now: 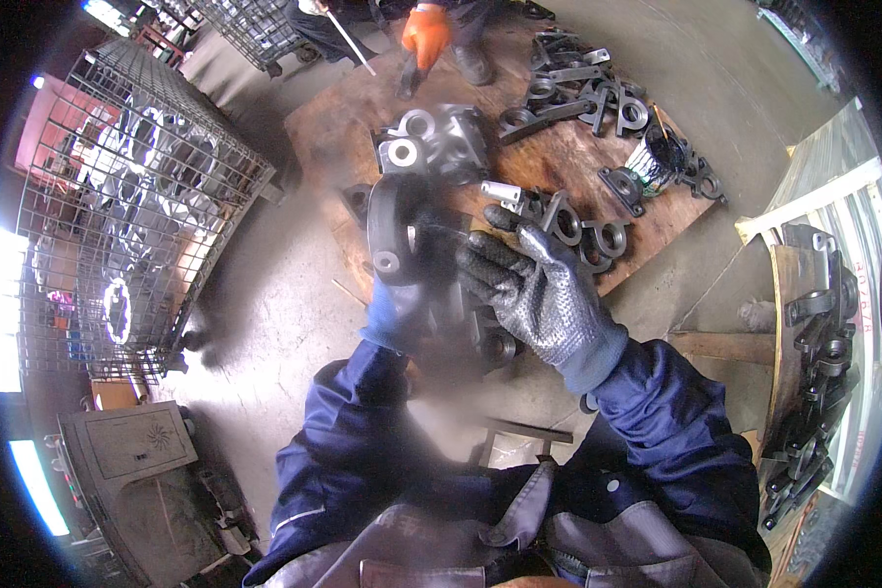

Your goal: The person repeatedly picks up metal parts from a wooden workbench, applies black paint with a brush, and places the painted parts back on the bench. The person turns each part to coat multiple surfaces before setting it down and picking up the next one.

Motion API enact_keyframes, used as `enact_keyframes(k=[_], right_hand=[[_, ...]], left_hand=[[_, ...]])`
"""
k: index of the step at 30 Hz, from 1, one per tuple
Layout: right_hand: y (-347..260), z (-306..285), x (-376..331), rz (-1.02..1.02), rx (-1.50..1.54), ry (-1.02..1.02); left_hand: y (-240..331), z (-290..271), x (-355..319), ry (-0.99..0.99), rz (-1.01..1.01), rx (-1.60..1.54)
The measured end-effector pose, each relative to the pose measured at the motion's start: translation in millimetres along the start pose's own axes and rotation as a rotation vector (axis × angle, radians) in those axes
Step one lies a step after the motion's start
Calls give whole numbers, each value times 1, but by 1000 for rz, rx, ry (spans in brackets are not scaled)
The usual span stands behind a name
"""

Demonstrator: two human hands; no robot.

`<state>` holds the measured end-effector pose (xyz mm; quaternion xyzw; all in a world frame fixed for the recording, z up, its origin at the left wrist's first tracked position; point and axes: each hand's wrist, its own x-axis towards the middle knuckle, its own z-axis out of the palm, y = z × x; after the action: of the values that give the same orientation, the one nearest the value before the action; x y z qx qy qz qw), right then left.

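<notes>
Dark metal curved bracket point(386, 227), grasped by the blue-gloved left hand point(396, 304), points its holed end toward the wearer, long axis fore-and-aft; the black-and-grey-gloved right hand point(539, 289) spreads, released.

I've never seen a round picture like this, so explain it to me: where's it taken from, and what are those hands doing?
There's no robot: these are a person's own gloved hands. A wide fisheye camera on their head looks down, which bends straight edges. The left hand, mostly hidden, holds a dark curved metal part. The right hand is open beside it; whether it touches is unclear. Beyond, more metal parts lie on a wooden board. The orange glove at the top belongs to another person.
</notes>
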<state>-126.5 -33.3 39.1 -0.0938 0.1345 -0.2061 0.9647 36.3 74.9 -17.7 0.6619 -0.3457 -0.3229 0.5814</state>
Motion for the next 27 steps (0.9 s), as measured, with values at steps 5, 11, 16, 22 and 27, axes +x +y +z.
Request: enact_keyframes(k=[5,11,16,22,27], right_hand=[[3,7,-3,41,-11,95],[2,-8,6,62,115,-84],[-13,-29,15,146,147,-295],[-27,-28,19,-147,-543,-295],[-43,-17,17,-70,-634,-344]], left_hand=[[2,9,6,85,82,0],[0,18,9,122,42,-270],[-3,3,2,8,22,-21],[3,-11,-5,-112,-150,-134],[11,-6,-7,-87,-70,-115]])
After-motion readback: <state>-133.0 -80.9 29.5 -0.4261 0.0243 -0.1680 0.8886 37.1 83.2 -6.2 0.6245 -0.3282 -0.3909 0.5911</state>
